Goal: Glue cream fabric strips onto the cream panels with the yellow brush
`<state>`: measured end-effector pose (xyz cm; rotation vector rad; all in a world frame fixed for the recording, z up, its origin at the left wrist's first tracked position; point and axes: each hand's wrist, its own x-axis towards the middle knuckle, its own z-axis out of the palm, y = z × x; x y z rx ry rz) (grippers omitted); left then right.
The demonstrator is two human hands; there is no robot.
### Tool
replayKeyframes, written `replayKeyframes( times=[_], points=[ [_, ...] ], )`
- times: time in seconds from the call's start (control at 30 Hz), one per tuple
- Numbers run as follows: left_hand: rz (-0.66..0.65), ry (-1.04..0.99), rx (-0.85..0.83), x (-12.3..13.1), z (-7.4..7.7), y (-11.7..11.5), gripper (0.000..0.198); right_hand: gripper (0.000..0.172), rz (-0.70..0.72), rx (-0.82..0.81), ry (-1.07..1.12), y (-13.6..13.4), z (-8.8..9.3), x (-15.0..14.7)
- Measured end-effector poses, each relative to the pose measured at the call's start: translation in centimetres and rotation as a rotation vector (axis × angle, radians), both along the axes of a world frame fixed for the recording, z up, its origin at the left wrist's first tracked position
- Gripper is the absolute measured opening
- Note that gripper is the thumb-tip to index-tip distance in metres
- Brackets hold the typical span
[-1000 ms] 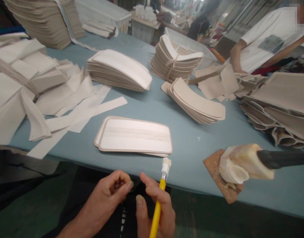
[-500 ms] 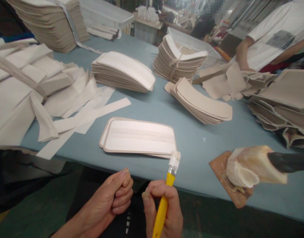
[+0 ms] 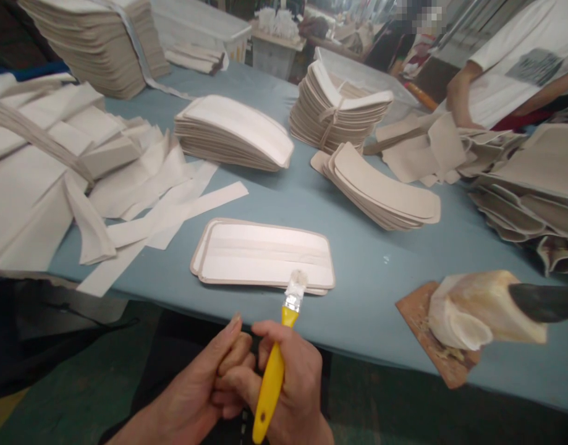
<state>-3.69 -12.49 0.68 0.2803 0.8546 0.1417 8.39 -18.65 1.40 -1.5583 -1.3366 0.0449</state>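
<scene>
My right hand (image 3: pixel 290 374) is closed round the yellow handle of a flat paintbrush (image 3: pixel 277 364). The brush points away from me, its white-coated bristles over the near edge of a small stack of flat white pieces with beige borders (image 3: pixel 265 247); whether they touch is unclear. Close beside, my left hand (image 3: pixel 219 371) is closed with curled fingers, and the right hand's fingers meet it. The inside of the left hand is hidden. Both hands are at the table's near edge, below the stack.
On the blue-green table (image 3: pixel 358 309) stand a paste-coated container (image 3: pixel 473 309) on a brown board, a white-topped stack (image 3: pixel 232 133), curved beige pieces (image 3: pixel 381 185) and a tied bundle (image 3: pixel 339 114). Loose pale strips (image 3: pixel 172 213) lie left. A person (image 3: pixel 501 80) is at the far right.
The brush has swung left, from the stack's right corner to over its near edge. My right hand has moved left and now meets the closed left hand.
</scene>
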Motion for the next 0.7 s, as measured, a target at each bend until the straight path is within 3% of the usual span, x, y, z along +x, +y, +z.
replayKeyframes(
  times=[0.07, 0.17, 0.33, 0.5, 0.7],
  points=[
    [-0.005, 0.035, -0.008, 0.0, -0.1, -0.3, 0.085, 0.039, 0.021, -0.048, 0.061, 0.2, -0.3, -0.3],
    [-0.02, 0.081, -0.069, -0.1, -0.5, -0.8, 0.082, 0.027, 0.102, -0.196, 0.283, 0.3, -0.4, -0.6],
    [-0.077, -0.05, -0.09, -0.6, -1.2, -1.4, 0.09, 0.013, 0.268, -0.415, 0.682, 0.4, 0.6, -0.6],
    [-0.064, -0.055, -0.046, -0.4, -1.0, -1.7, 0.091, 0.025, 0.188, -0.31, 0.535, 0.9, -0.1, -0.8],
    [-0.027, -0.27, -0.134, -0.1, -1.1, -1.5, 0.088, 0.015, 0.01, -0.132, 0.404, 1.1, -1.7, -0.1]
  ],
)
